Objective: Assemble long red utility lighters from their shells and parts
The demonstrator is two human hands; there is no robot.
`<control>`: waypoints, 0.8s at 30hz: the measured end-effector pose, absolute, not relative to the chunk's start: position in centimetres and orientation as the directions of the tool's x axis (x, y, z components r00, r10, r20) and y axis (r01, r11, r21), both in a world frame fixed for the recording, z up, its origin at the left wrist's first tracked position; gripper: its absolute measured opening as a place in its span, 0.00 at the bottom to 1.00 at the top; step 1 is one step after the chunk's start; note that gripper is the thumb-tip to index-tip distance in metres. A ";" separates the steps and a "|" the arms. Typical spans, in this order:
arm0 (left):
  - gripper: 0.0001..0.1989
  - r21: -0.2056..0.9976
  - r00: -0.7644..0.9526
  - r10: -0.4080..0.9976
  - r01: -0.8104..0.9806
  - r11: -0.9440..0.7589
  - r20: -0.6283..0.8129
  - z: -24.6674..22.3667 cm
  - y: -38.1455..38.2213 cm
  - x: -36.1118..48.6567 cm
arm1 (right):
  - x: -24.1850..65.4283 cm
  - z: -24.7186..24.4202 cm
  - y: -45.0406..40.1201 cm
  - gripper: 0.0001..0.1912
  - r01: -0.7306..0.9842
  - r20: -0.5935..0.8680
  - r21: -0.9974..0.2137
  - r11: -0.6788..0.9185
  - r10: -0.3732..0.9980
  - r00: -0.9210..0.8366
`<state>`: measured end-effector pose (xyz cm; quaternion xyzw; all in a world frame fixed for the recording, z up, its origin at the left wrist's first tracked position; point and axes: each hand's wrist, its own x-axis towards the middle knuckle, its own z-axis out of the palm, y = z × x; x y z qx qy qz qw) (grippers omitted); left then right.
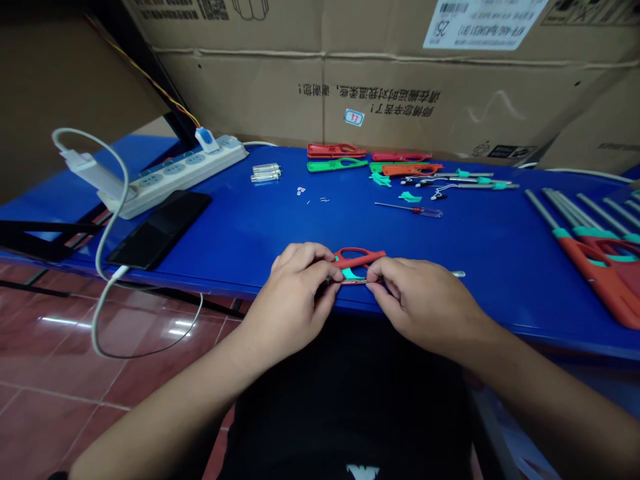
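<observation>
Looking down from the head camera, what do the two hands hold?

They both hold a red plastic handle [367,257]. It has a loop in it, like a small window, and a teal piece [350,273] sits inside.

Are the hands open or closed?

Closed. The left hand [295,293] curls its fingers around one end, and the right hand [425,307] pinches the other end. The fingers hide some of the handle, so I cannot see all of it.

Where is that handle?

It is right between the hands, near the front edge of the blue surface [240,247]. A small shiny metal tip [457,273] pokes out past the right hand. I cannot tell if it joins the handle.

What looks done, and what is left?

On the right, orange-red handles [595,273] have long metal rods [543,213] in them, so those look put together. At the back, red handle halves [334,151] and a green handle half [336,165] lie loose. Near them are thin rods with teal collars [460,180], and those look apart from any handle.

What else is on the surface?

There is a small screwdriver [407,210], tiny metal bits [324,199], and some shiny metal tubes [266,173]. To the left are a white power strip [173,177] and a black phone [160,228]. Big cardboard boxes [400,73] stand behind it all.
</observation>
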<state>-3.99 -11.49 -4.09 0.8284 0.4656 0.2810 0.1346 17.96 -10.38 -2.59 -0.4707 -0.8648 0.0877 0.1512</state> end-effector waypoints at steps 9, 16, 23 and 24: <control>0.08 0.483 0.443 0.829 0.673 -0.560 0.342 -4.0 -11.4 -4.1 | 17.9 -2.4 -10.5 0.04 0.784 0.193 -0.295 0.546 0.838 -0.511; 0.09 0.429 0.458 0.813 0.693 -0.579 0.359 -4.1 -11.5 -4.2 | 18.1 -2.8 -10.6 0.05 0.776 0.237 -0.292 0.559 0.828 -0.508; 0.11 0.292 0.501 0.784 0.738 -0.608 0.366 -3.9 -11.8 -4.4 | 18.2 -3.7 -11.3 0.08 0.736 0.401 -0.189 0.650 0.735 -0.546; 0.11 0.285 0.506 0.782 0.739 -0.610 0.363 -3.9 -11.7 -4.4 | 18.3 -3.8 -11.5 0.08 0.732 0.421 -0.164 0.661 0.718 -0.554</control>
